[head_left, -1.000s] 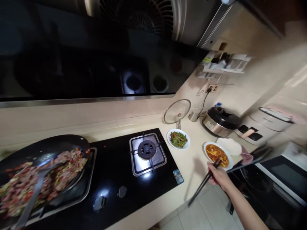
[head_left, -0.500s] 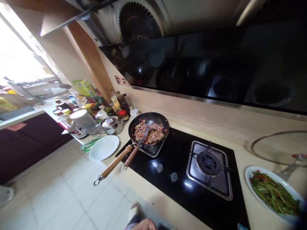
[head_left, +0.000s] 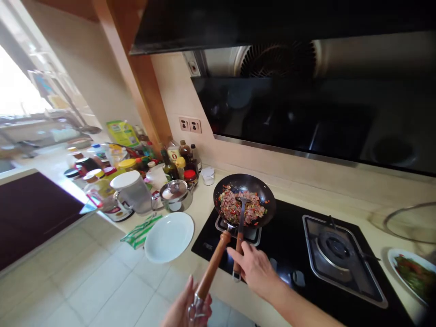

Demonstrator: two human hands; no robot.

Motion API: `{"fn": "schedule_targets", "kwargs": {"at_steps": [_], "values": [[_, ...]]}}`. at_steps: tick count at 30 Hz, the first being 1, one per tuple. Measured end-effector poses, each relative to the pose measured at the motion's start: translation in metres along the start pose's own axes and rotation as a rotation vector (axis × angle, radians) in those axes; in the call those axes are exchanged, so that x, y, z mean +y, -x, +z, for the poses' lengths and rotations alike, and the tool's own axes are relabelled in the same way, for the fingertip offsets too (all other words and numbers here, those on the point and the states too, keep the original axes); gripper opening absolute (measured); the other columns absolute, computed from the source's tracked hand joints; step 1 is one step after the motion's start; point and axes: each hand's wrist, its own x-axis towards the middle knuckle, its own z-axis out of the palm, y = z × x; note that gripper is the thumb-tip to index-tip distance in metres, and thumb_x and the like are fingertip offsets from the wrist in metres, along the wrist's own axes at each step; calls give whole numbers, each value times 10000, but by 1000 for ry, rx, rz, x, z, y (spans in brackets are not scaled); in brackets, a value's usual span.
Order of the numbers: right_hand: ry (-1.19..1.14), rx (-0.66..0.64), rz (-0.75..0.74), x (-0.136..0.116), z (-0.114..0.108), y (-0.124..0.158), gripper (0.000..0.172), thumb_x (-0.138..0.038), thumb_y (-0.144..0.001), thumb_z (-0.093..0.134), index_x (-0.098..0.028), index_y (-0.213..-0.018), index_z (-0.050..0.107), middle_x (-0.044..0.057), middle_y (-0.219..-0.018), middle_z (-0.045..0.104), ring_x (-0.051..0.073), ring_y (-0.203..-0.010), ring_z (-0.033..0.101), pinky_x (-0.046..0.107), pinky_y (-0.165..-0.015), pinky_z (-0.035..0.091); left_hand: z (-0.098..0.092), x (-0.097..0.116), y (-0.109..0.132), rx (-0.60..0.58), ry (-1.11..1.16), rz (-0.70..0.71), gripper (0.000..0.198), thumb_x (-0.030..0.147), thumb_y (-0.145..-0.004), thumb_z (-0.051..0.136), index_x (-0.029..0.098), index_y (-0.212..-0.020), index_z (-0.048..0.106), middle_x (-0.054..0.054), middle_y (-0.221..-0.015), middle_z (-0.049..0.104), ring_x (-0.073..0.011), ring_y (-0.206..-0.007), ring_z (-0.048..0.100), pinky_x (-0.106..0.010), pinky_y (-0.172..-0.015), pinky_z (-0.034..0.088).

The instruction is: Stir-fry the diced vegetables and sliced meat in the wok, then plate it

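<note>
On the left burner sits a black wok (head_left: 269,195) holding chopped meat (head_left: 252,212) mixed with red and green bits. Its wooden handle (head_left: 213,265) points toward me. My left hand (head_left: 190,306) is around the handle's lower end, thumb on one side and curled fingertips on the other. A metal spatula (head_left: 242,213) rests with its blade in the meat. Over its wooden grip lies my right hand (head_left: 255,268), its fingers closing about the grip; the underside of that hold is hidden.
Left of the stove (head_left: 286,231) lie a white plate (head_left: 169,238) and a green-striped packet (head_left: 139,231). Behind them stand a lidded steel pot (head_left: 176,196), a plastic jug (head_left: 134,193) and several bottles. At right are a bare burner (head_left: 337,247) and a dish of cooked greens (head_left: 413,274).
Both hands have come up to the stove, the left to the wok handle and the right to the spatula grip. The view has swung left, so the wok appears further right.
</note>
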Motion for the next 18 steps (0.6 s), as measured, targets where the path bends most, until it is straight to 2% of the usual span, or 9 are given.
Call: {"fn": "schedule_targets", "kwargs": {"at_steps": [2, 4, 6, 8, 10, 11, 13, 15, 18], "values": [[183, -69, 92, -13, -9, -22, 265, -98, -755, 560, -233, -969, 638, 82, -885, 621, 234, -775, 627, 294, -601, 480, 1, 21, -9, -134, -118, -42, 539, 628, -678, 656, 142, -901, 592, -55, -761, 657, -174, -622, 640, -224, -513, 393], [241, -63, 123, -8, -37, -29, 174, -117, -807, 508, -205, -883, 638, 81, -844, 615, 203, -732, 615, 271, -592, 452, 1, 29, -20, -234, -208, -80, 530, 607, -667, 676, 164, -938, 573, -38, -726, 651, -174, -551, 625, -220, -442, 333], [165, 13, 126, 8, -83, -33, 196, -156, -847, 461, -210, -906, 639, 53, -809, 613, 157, -678, 596, 246, -594, 436, -2, 27, -34, -273, -253, -101, 519, 584, -645, 709, 174, -929, 566, -3, -614, 616, -141, -472, 577, -214, -426, 298], [40, 122, 231, 27, -135, -43, 208, -237, -860, 454, -222, -958, 638, 25, -789, 634, 133, -639, 587, 237, -607, 440, -7, 21, -47, -298, -285, -100, 551, 593, -591, 748, 152, -878, 582, 15, -525, 572, -94, -434, 503, -205, -448, 287], [-52, 194, 434, 46, -174, -63, 172, -285, -821, 495, -221, -834, 655, 1, -701, 645, 132, -589, 587, 231, -571, 437, -13, 13, -59, -320, -282, -83, 586, 615, -537, 768, 137, -828, 591, 15, -493, 551, -77, -439, 463, -206, -478, 291], [-107, 222, 565, 54, -184, -75, 154, -290, -789, 522, -212, -755, 650, -4, -637, 635, 131, -533, 574, 231, -526, 429, -16, 10, -63, -324, -264, -78, 592, 620, -520, 773, 138, -809, 587, 15, -487, 545, -76, -444, 457, -211, -491, 296], [-241, 303, 824, 66, -184, -98, 147, -281, -743, 534, -188, -670, 621, -9, -502, 578, 131, -406, 524, 233, -421, 393, -19, 5, -69, -322, -235, -76, 589, 624, -507, 774, 151, -791, 568, 17, -481, 541, -80, -441, 453, -220, -496, 290], [-372, 391, 977, 69, -165, -113, 176, -276, -752, 477, -168, -726, 614, -19, -438, 525, 138, -342, 497, 233, -350, 363, -20, 2, -69, -317, -255, -66, 585, 629, -520, 764, 155, -795, 559, 13, -484, 553, -76, -430, 442, -218, -484, 270], [-452, 434, 923, 58, -142, -118, 242, -302, -792, 424, -174, -861, 617, -30, -493, 550, 135, -385, 550, 212, -351, 387, -18, 4, -68, -296, -289, -57, 584, 647, -508, 757, 165, -774, 562, 13, -483, 563, -72, -416, 435, -208, -463, 272]]}}
